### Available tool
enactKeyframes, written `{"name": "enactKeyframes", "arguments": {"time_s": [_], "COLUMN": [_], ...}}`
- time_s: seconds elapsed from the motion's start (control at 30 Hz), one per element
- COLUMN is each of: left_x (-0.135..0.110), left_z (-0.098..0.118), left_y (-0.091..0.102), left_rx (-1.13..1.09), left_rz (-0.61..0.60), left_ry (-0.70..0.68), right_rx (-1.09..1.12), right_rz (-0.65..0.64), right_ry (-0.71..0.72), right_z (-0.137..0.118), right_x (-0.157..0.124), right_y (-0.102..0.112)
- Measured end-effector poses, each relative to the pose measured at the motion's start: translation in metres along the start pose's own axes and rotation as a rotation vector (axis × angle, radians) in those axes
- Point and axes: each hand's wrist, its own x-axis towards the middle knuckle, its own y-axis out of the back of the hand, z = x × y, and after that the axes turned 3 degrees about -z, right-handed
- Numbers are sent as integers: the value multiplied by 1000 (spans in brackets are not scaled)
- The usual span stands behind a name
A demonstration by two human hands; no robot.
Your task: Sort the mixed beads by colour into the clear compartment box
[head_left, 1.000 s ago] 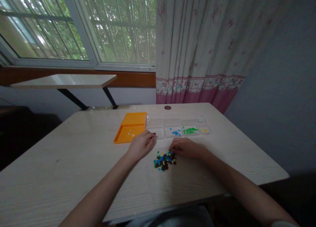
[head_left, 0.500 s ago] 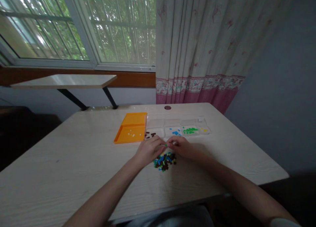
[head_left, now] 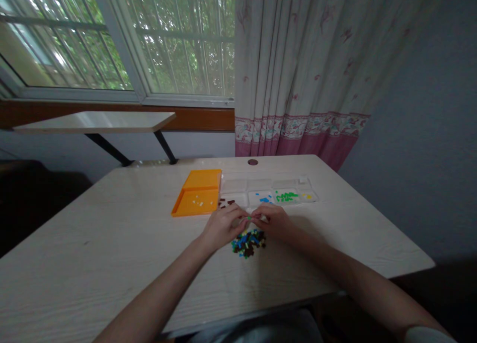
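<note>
My left hand (head_left: 222,225) and my right hand (head_left: 271,219) meet fingertip to fingertip just above a small heap of mixed coloured bricks (head_left: 248,242). Both are pinched on one tiny green brick (head_left: 248,217) between them. Behind the hands lies a clear sorting tray (head_left: 244,185). Its compartments hold brown bricks (head_left: 225,202), blue bricks (head_left: 265,200), green bricks (head_left: 286,196) and yellow bricks (head_left: 309,196). An orange tray (head_left: 197,198) with a few pale pieces sits to its left.
Everything rests on a pale wooden table (head_left: 112,243) with a cable hole (head_left: 252,162) near its far edge. A second small table (head_left: 93,122) stands under the window. A curtain (head_left: 305,64) hangs behind on the right.
My left hand came back from the brown compartment to the heap. My right hand lifted off the heap, and both now pinch a green brick together.
</note>
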Motion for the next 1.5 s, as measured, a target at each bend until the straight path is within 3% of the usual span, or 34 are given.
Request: {"name": "enactKeyframes", "arguments": {"time_s": [0.17, 0.37, 0.57, 0.8, 1.0, 1.1, 1.23, 1.5], "left_x": [2, -1, 0, 0, -2, -4, -6, -4], "left_z": [-3, -17, -16, -14, -16, -17, -17, -15], "left_y": [7, 23, 26, 20, 18, 16, 15, 15], "left_rx": [-24, 10, 34, 17, -23, 3, 73, 107], "left_rz": [-80, -426, -495, -482, -440, -417, -403, -415], "left_ry": [39, 55, 55, 21, -33, -7, 80, 38], "right_rx": [-33, -76, -98, -173, -372, -425, -446, -520], "right_rz": [46, 284, 369, 312, 13, -62, -82, -109], "right_ry": [66, 157, 223, 210, 37, -83, -184, -319], "right_z": [1, 0, -1, 8, 48, 66, 76, 82], "right_x": [0, 4, 5, 5, 1, -3, -5, -6], "right_y": [3, 23, 33, 37, 82, 97, 97, 90]}}
